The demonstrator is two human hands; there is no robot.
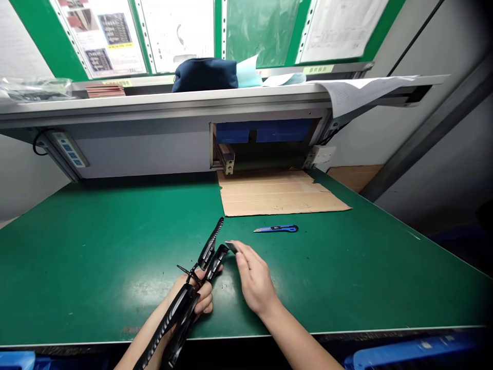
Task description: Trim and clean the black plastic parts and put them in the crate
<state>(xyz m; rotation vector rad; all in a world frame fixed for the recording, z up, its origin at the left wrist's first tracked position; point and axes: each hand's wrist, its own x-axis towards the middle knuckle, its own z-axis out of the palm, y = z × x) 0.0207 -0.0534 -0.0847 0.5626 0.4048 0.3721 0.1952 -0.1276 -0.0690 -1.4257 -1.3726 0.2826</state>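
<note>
The black piece [174, 314] runs off the bottom edge, partly hiding the left hand [204, 298].

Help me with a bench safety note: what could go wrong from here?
The blue utility knife lies just beyond the right hand, its blade apparently out; a careless reach might mean a cut. The black parts in the left hand extend past the near edge of the table in this view, so a loosened grip could drop them. The thin dark piece at the right fingertips looks small and might slip.
</note>
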